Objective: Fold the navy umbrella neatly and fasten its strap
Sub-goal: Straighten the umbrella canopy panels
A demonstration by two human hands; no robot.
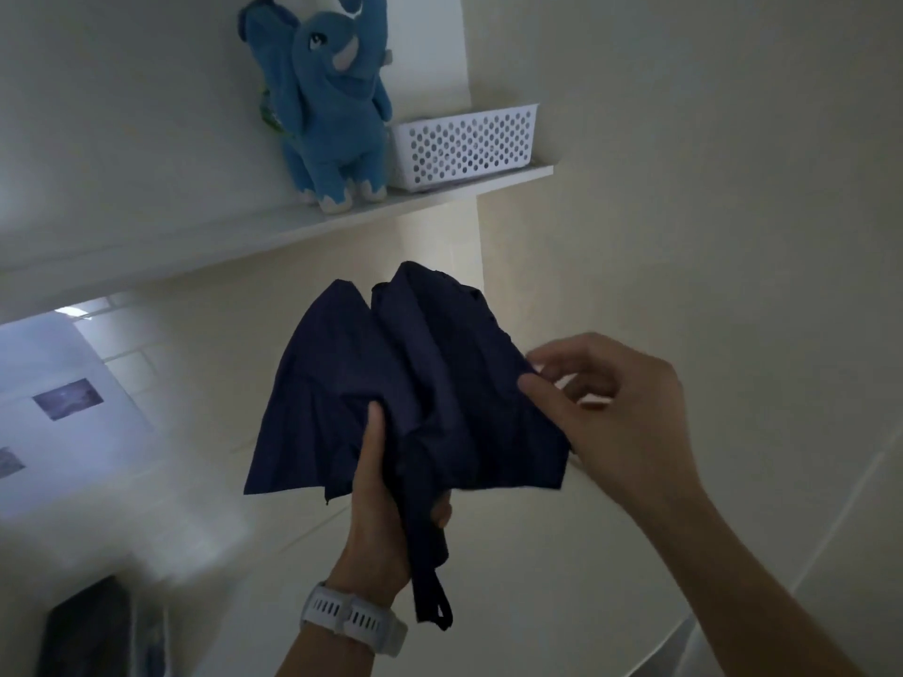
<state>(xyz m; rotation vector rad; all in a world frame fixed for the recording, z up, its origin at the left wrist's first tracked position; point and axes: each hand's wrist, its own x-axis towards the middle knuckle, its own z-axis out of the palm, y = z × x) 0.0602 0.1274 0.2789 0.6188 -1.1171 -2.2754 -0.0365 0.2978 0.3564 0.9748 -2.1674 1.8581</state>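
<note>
The navy umbrella (391, 383) is held up in the middle of the view, collapsed, with its canopy hanging in loose folds that fan out left and right. My left hand (378, 505), with a white watch on the wrist, grips the umbrella around its lower part, thumb pressed on the cloth. A dark wrist loop (440, 605) dangles from the handle end below that hand. My right hand (615, 408) is at the canopy's right edge, pinching a fold of cloth between thumb and fingers. The fastening strap is not visible.
A white shelf (273, 227) on the wall above carries a blue plush elephant (327, 100) and a white perforated basket (464, 144). Pale walls surround the umbrella. A dark object (88, 627) sits at the bottom left.
</note>
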